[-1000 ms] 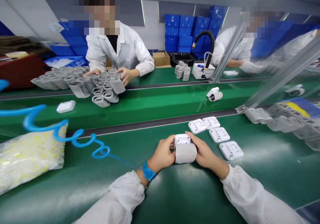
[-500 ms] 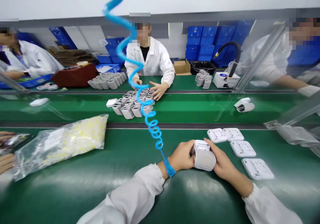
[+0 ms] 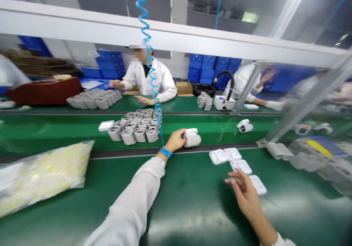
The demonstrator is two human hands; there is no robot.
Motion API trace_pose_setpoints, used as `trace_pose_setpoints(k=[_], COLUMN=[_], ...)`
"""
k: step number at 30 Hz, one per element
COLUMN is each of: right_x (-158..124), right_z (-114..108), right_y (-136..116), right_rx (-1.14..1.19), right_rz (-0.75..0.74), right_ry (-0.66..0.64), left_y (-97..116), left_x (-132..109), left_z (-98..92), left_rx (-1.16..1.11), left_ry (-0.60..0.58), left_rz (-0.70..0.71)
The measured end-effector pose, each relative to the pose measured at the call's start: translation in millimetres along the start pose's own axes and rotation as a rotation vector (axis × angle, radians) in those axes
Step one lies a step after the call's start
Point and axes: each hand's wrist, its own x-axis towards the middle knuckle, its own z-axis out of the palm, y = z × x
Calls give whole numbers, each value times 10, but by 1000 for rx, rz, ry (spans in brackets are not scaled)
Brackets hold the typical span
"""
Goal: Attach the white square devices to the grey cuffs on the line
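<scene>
So, the left hand (image 3: 174, 141) is stretched out to the far edge of the near green conveyor belt (image 3: 187, 187). Its fingers are curled closed against the left end of a white device in a pale gray sleeve (image 3: 193, 140), which lies just to the right of the hand, over the dark strip between the belts. A blue wrist strap (image 3: 165, 152) circles that wrist, and a blue coiled cord (image 3: 143, 18) rises just beyond the hand.

The right hand (image 3: 244, 191) is well apart from the device, open with its fingers spread. It sits beside four white rectangular plates (image 3: 232, 153) lying on the near belt; whether its fingertips (image 3: 229, 180) touch the nearest plate, I cannot tell.

To the left lies a clear plastic bag of yellowish parts (image 3: 41, 176). On the next belt stand rows of gray sleeves (image 3: 134, 131) with a white case (image 3: 106, 125) beside them. Beyond, a co-worker in a white lab coat (image 3: 162, 78) has both hands out over the farthest belt.
</scene>
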Motion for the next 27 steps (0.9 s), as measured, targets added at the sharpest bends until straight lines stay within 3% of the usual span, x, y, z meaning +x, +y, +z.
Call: trace_pose_setpoints(k=[5, 8, 10, 12, 15, 17, 18, 20, 22, 24, 27], right_x=[-577, -632, -583, -529, -507, -525, -538, -556, -560, -554, -545], right_z=[-383, -440, -420, -386, -368, -384, -397, -425, -449, -465, -479], right_y=[50, -3, -44, -62, -39, -3, 16, 52, 80, 100, 119], right_rx=[-70, -85, -97, -125, -150, -162, -173, -203, -231, -255, -293], right_rz=[195, 261, 273, 283, 302, 307, 310, 311, 301, 290, 284], right_ry=[204, 240, 212, 175, 139, 122, 115, 107, 101, 87, 71], left_y=[-313, -375, -367, -346, -350, -404, -446, -548, -652, -737, -804], left_x=[576, 686, 684, 653, 572, 504, 468, 399, 344, 317, 329], left_z=[-13, 42, -32, -248, -801, -1211, -1392, -1654, -1760, -1738, -1610], left_rx=[69, 110, 164, 229, 388, 557, 620, 668, 648, 637, 681], left_ry=[-31, -81, -68, 5, 268, 485, 527, 428, 242, 153, 156], left_rz=[-66, -69, -65, -64, -126, -279, -396, -606, -705, -720, -715])
